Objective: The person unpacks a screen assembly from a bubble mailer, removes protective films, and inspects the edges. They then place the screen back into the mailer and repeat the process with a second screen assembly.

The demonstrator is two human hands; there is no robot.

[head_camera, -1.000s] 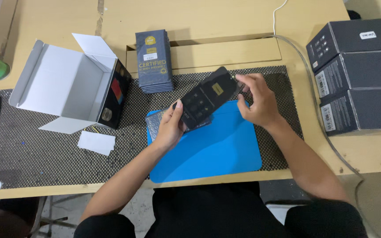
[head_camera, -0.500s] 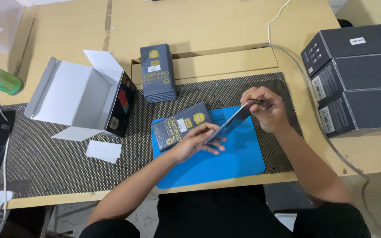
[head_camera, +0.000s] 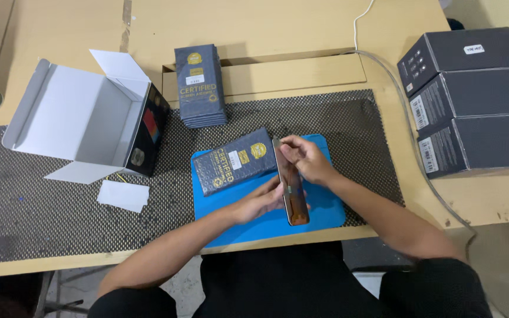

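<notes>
Bench (head_camera: 60, 17) of pale wood, carrying a black mesh mat (head_camera: 42, 218). On it a blue work mat (head_camera: 325, 215), and on that a dark flat packet (head_camera: 237, 162) just left of the hands. Phone (head_camera: 290, 188) stands on its long edge over the blue mat, long axis running away from the person, far end tilted slightly left. Left hand (head_camera: 257, 203) props it from the left, fingers closed against its face. Right hand (head_camera: 304, 159) pinches the far end from the right, and sits nearer that end.
</notes>
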